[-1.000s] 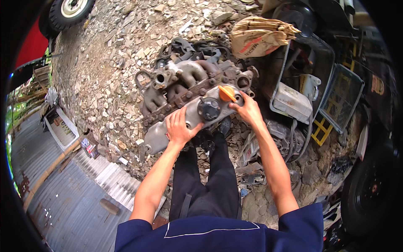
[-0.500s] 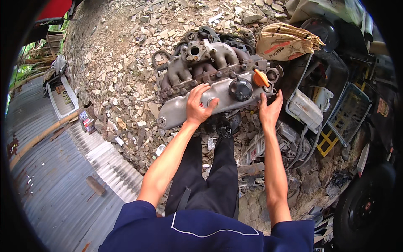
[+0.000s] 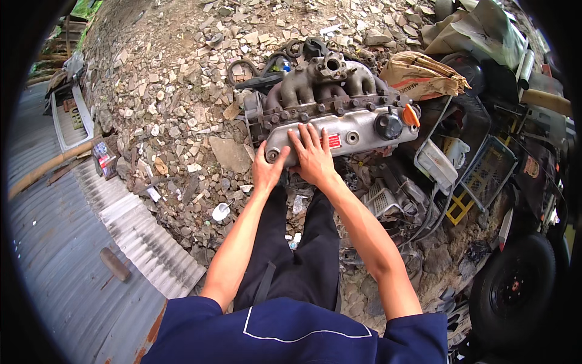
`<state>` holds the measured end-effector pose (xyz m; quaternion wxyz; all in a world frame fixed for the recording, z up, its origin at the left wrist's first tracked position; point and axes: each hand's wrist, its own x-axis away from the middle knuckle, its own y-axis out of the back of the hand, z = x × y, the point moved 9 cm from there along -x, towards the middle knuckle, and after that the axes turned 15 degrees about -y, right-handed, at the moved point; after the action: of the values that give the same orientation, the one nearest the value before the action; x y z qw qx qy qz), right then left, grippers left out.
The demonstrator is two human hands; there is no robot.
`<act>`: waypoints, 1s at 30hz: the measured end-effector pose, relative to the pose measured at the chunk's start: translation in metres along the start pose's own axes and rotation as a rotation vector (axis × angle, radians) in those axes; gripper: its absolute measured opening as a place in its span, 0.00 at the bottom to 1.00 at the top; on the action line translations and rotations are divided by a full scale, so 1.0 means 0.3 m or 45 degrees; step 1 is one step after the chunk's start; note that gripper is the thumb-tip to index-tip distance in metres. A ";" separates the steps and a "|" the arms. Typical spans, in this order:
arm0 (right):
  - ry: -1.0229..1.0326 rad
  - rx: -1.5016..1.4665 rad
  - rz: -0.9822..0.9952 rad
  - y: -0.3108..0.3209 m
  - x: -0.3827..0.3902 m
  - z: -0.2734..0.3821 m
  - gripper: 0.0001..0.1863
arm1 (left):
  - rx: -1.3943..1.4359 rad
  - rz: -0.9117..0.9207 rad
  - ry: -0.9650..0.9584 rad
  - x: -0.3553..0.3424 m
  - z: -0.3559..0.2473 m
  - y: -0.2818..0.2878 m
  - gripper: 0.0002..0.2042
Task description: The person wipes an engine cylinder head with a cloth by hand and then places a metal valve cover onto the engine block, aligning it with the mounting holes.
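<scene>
A grey metal valve cover point(image 3: 370, 135) with an orange cap point(image 3: 410, 116), a black round cap point(image 3: 387, 126) and a red label sits on an engine head with a rusty manifold point(image 3: 296, 85). My left hand point(image 3: 268, 165) grips the cover's left end, thumb and fingers around it. Lying across the left half of the cover, my right hand point(image 3: 310, 156) has its fingers spread over the top. Part of the engine head is hidden behind the cover and both hands.
Corrugated metal sheets point(image 3: 73, 255) lie at left beside broken rubble point(image 3: 182, 121). At right are a paper sack point(image 3: 418, 76), plastic crates point(image 3: 488, 173), a greasy tub and hoses, with a black tyre point(image 3: 512, 285) lower down.
Both hands have moved left along the cover, the right one from the orange-cap end to beside the left hand. The engine assembly now appears farther right and more level.
</scene>
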<state>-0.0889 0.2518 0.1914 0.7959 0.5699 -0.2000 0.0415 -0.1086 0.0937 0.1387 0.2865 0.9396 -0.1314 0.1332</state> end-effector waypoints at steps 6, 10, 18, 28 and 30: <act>-0.019 0.113 0.014 -0.045 0.000 0.012 0.60 | -0.133 0.044 -0.047 0.021 0.004 0.001 0.49; -0.045 0.075 0.031 -0.032 0.001 0.028 0.60 | -0.116 -0.004 -0.113 0.015 0.002 0.013 0.48; -0.161 0.054 -0.152 0.002 0.032 -0.006 0.66 | -0.127 -0.127 -0.311 0.004 -0.036 0.002 0.43; -0.616 -0.358 -0.480 -0.111 0.383 -0.013 0.45 | -0.352 0.451 -0.898 -0.025 -0.004 -0.026 0.51; -0.509 -0.246 -0.496 -0.084 0.334 0.011 0.42 | -0.463 0.364 -0.977 -0.044 0.007 -0.029 0.50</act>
<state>0.0095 0.2237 0.2066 0.7844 0.5158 -0.2427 -0.2443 -0.1178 0.1018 0.1284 0.3562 0.8278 -0.3779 -0.2121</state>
